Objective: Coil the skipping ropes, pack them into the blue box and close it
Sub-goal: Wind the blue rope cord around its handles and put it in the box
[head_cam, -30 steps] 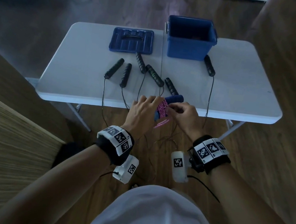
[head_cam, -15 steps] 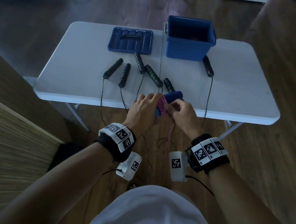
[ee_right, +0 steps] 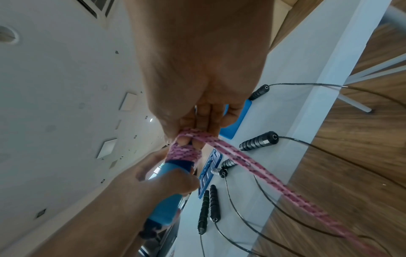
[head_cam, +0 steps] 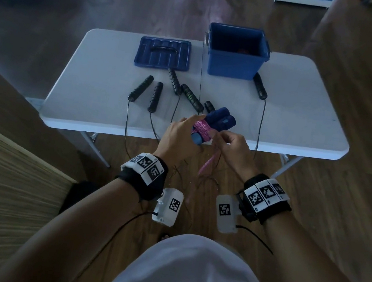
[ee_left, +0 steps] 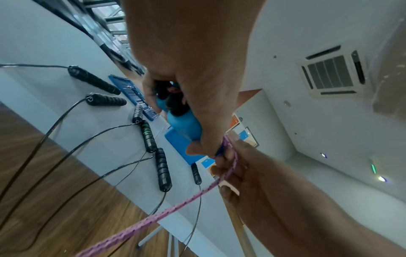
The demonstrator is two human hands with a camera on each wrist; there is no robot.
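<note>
Blue lid (head_cam: 163, 53) flat on white table (head_cam: 303, 104). Left hand (head_cam: 179, 137) curled around blue handles (head_cam: 220, 121), held above the table's near edge. Right hand (head_cam: 232, 150) pinches pink rope (head_cam: 201, 130) wound on them. Blue box (head_cam: 234, 63) open, far side; 6 black handles (head_cam: 140, 87) beside it.

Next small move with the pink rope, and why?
Probably another turn: the right hand pinches the pink rope, several wraps already sit round the blue handles held by the left hand, and a loose tail hangs toward the floor. The blue box stands open.
</note>
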